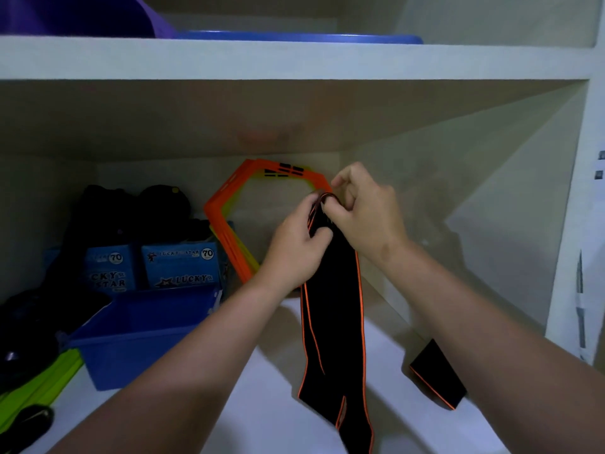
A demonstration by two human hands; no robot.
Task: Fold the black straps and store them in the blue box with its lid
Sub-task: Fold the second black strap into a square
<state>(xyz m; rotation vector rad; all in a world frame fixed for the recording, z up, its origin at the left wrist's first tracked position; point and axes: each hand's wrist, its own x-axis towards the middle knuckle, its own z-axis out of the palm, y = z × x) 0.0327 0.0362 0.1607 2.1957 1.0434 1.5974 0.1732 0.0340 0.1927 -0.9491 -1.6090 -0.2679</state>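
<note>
I am holding a black strap (330, 309) up in the middle of the frame. My left hand (299, 249) is gripping its upper part, and my right hand (365, 213) is pinching the bunched top end. The strap is hanging in long layers, black with thin orange lines along the edges, and its lower end is trailing toward the bottom of the frame. A folded strap (437, 375), also black with orange trim, is lying on the white shelf (262, 388) at the lower right. The blue box (140, 326) is sitting open-topped at the lower left, near the orange frames (229, 231).
</note>
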